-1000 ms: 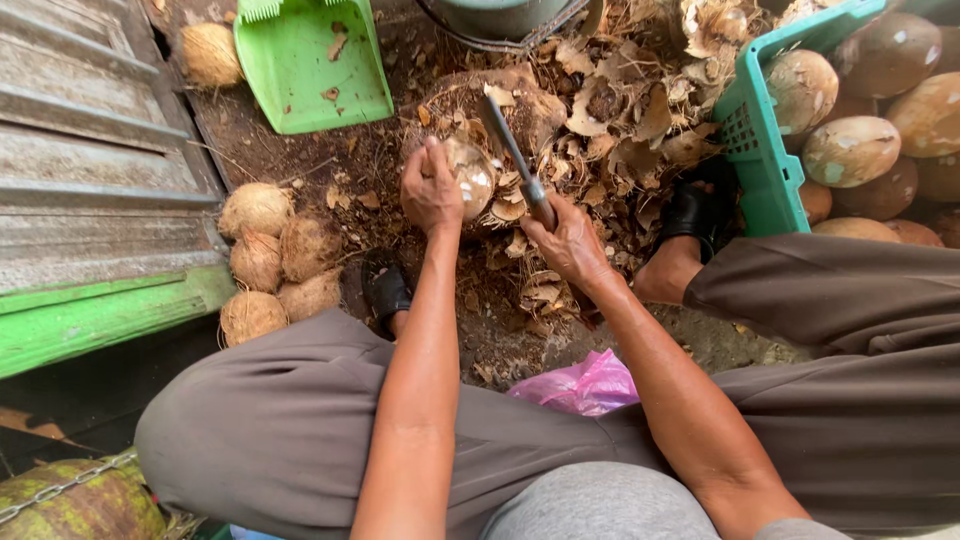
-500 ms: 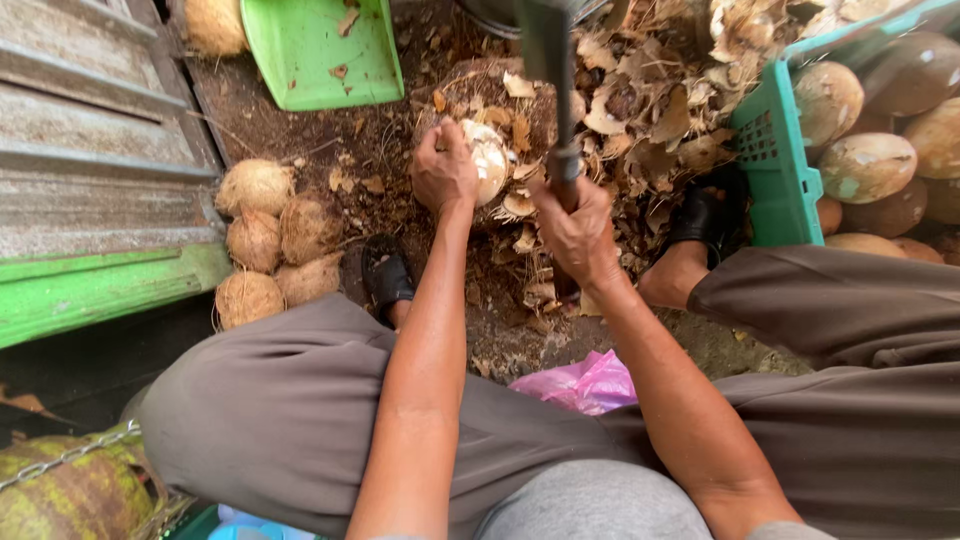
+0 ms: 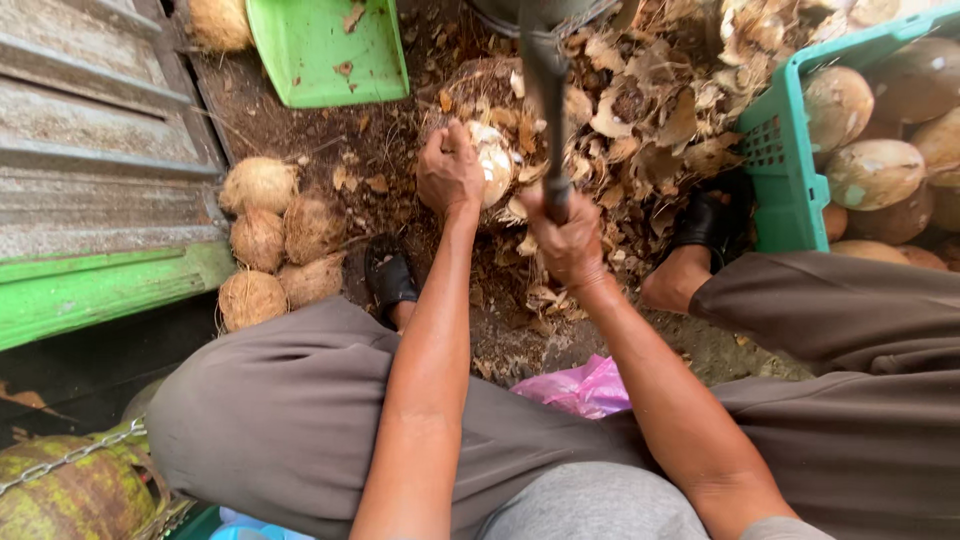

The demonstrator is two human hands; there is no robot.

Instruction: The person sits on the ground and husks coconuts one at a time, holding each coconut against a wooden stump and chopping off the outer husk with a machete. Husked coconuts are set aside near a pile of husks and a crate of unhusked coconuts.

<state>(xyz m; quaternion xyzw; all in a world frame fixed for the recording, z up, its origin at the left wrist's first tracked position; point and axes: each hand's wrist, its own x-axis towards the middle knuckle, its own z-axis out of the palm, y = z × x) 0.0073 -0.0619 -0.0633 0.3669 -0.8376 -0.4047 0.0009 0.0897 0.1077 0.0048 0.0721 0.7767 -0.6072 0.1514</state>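
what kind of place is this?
Likely an outdoor coconut-husking spot: dirt ground strewn with husk scraps, a green crate of coconuts, and husked coconuts piled by the left hand.

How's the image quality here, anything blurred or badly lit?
Head view: soft, even daylight with no glare; the raised blade in the right hand is smeared by motion blur, while the left hand on the coconut is sharp.

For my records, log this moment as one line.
left hand: steadies coconut | right hand: grips raised knife | crate: coconuts
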